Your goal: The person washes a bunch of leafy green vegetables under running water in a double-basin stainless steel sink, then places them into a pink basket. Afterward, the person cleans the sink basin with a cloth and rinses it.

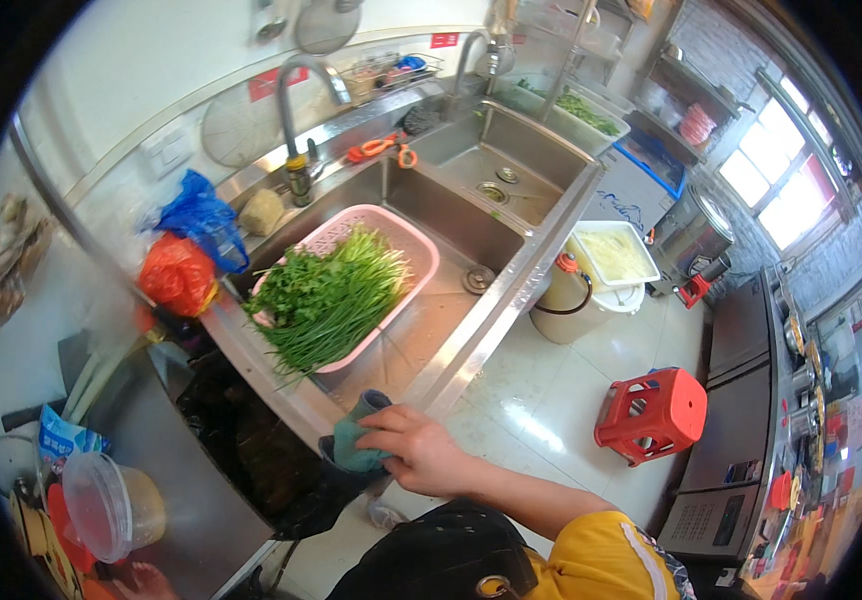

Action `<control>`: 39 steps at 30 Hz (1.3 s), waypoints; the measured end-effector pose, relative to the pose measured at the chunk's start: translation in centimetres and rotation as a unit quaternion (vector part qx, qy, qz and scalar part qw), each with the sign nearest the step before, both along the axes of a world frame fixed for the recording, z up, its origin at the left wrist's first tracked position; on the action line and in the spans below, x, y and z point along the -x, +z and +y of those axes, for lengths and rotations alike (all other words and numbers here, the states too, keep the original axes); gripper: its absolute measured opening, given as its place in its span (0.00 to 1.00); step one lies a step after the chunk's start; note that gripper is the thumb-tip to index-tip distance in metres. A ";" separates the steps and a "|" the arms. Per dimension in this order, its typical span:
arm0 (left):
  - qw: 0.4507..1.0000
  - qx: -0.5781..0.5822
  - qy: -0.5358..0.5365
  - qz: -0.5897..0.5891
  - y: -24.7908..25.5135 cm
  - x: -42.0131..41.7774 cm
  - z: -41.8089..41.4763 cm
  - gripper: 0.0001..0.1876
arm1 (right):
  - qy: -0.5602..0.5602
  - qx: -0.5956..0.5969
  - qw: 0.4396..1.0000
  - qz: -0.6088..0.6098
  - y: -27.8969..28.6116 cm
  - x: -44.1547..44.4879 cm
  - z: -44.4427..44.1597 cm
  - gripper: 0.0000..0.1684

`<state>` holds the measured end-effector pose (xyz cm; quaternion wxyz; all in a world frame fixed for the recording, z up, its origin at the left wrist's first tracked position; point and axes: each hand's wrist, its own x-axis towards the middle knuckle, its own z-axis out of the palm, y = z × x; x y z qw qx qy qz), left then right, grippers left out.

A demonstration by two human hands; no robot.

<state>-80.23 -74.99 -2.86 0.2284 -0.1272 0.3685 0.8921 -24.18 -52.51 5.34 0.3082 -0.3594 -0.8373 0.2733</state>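
My right hand (pixel 420 450) grips a bunched green cloth (pixel 360 435) at the front corner of a steel double sink (pixel 431 352). Only part of my left hand (pixel 146 582) shows at the lower left, near a clear lidded plastic tub (pixel 112 506) on the steel counter; what its fingers do is hard to make out. In the nearer basin sits a pink plastic basket (pixel 431 255). Coriander-like leafy greens (pixel 292 289) and thin green chives or scallions (pixel 326 330) lie in it, some hanging over the rim.
Orange-handled scissors (pixel 382 148) lie behind the basins, near the faucet (pixel 297 127). A dark plastic bag (pixel 251 442) hangs between counter and sink. Blue (pixel 202 217) and red plastic bags (pixel 176 277) sit at the left. A red stool (pixel 652 416) stands on the tiled floor, beyond a white bucket (pixel 558 315).
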 end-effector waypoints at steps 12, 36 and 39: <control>0.966 0.118 -0.103 0.205 1.3 -19.6 3.7 0.10 | -0.362 -0.129 0.903 -0.191 -6.8 -29.5 23.7 0.18; 0.745 0.150 -0.494 0.422 2.8 -64.3 48.1 0.06 | -0.308 -0.144 0.930 -0.141 -7.8 -43.7 33.9 0.23; 0.675 0.147 -0.511 0.512 0.2 -67.9 53.3 0.15 | -0.358 -0.144 0.911 -0.147 -8.3 -48.1 38.1 0.20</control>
